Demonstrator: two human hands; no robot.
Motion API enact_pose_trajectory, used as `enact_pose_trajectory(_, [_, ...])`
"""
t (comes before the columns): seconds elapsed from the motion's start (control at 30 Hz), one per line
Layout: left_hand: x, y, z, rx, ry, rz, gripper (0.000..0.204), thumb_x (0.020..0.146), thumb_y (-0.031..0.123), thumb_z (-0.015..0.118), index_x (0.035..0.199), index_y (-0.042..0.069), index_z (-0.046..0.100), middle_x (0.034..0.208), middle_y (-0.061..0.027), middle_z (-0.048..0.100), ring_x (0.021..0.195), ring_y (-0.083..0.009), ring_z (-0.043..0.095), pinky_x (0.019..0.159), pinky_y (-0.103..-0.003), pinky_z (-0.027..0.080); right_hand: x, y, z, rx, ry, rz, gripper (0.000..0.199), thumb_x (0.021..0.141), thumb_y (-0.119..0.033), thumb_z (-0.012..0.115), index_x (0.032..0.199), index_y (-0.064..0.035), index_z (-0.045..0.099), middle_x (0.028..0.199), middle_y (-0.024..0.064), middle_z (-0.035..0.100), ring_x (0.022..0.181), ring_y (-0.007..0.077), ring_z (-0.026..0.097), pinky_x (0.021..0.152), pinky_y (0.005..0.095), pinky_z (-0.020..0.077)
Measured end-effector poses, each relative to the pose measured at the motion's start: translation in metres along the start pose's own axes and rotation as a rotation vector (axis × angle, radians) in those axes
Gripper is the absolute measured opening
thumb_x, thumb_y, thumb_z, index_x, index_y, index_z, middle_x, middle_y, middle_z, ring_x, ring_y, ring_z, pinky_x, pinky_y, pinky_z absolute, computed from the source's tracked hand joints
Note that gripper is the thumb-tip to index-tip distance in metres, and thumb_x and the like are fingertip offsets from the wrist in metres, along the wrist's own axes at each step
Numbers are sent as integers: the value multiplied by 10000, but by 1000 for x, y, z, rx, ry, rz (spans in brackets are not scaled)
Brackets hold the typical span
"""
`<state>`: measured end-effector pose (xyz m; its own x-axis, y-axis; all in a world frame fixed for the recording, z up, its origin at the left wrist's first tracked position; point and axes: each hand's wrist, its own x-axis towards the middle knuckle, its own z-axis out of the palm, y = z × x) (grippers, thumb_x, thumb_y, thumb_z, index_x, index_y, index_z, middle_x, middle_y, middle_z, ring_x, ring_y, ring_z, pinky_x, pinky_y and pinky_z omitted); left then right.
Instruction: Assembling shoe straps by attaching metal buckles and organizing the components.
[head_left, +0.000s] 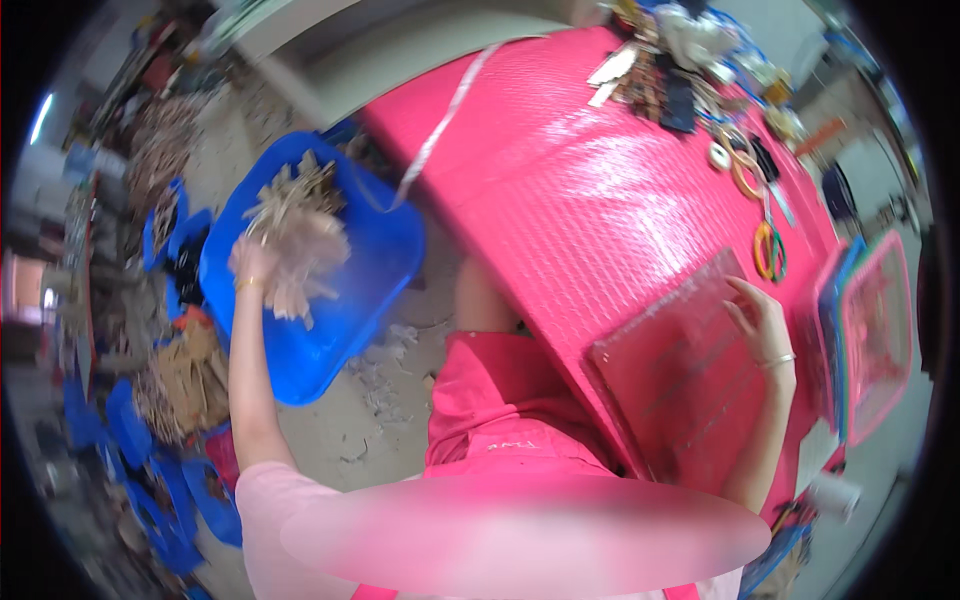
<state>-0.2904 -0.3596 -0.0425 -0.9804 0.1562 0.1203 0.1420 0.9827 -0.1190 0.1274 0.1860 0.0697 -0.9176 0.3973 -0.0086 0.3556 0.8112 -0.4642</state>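
My left hand [253, 262] is over a blue plastic basin [385, 262] at the left, its fingers closed round a bunch of beige strips [312, 250], blurred by motion. More strips [300, 190] lie in the basin beside the bunch; their material is hard to make out. My right hand [760, 318] hovers above or rests at the right edge of a flat reddish board [670, 370] on the pink-covered table [560, 180]. Its fingers are loosely curved and apart, with nothing in them. I cannot tell whether they touch the board.
Scissors with orange handles [745, 172], scissors with yellow-green handles [769, 252], a white roll [718, 156] and a pile of scraps [670, 75] lie at the table's far right. Stacked plastic baskets [875, 335] stand at the right. Scraps [385, 375] and blue bags [130, 425] litter the floor.
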Motion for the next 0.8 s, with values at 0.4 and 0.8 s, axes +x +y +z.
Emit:
enact_pose_trajectory(0.4, [-84, 284, -139, -536, 14, 1010, 426, 737, 85, 567, 1147, 58, 453, 1218, -150, 371, 1207, -332, 251, 985, -383, 236, -186, 28, -26, 10, 273, 413, 314, 744, -121, 588, 1042, -37, 532, 905, 137, 586, 714, 220, 565, 637, 294, 451])
enact_pose_trajectory(0.8, [-296, 510, -222, -541, -290, 2054, 431, 679, 127, 627, 1085, 69, 492, 1134, -153, 435, 1169, -352, 309, 957, -403, 301, -202, 179, -111, -884, 982, 244, 342, 715, -157, 592, 1046, -84, 541, 981, 152, 560, 882, 264, 551, 736, 336, 443])
